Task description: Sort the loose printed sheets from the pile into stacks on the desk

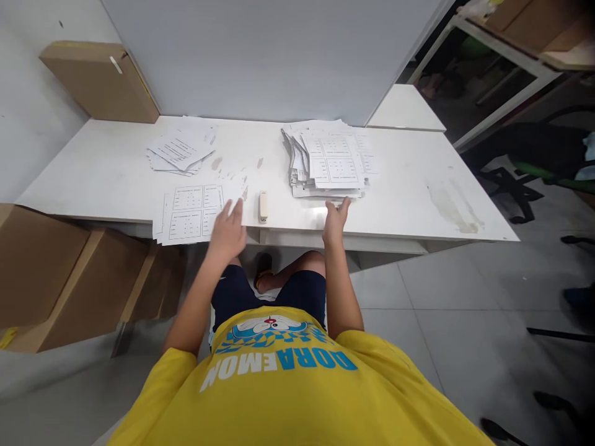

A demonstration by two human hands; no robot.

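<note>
Right grip [336, 218] by paper stack [337, 162] edge

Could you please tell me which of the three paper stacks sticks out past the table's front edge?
The near-left stack, by the left hand; the far-left stack and right stack lie wholly on the table.

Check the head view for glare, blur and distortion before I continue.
Head view: pale glare patch on the table beside the right hand; the left hand slightly blurred; print on the paper stack too small to read; wide-angle distortion stretches the yellow shirt; upper right corner dark.
</note>
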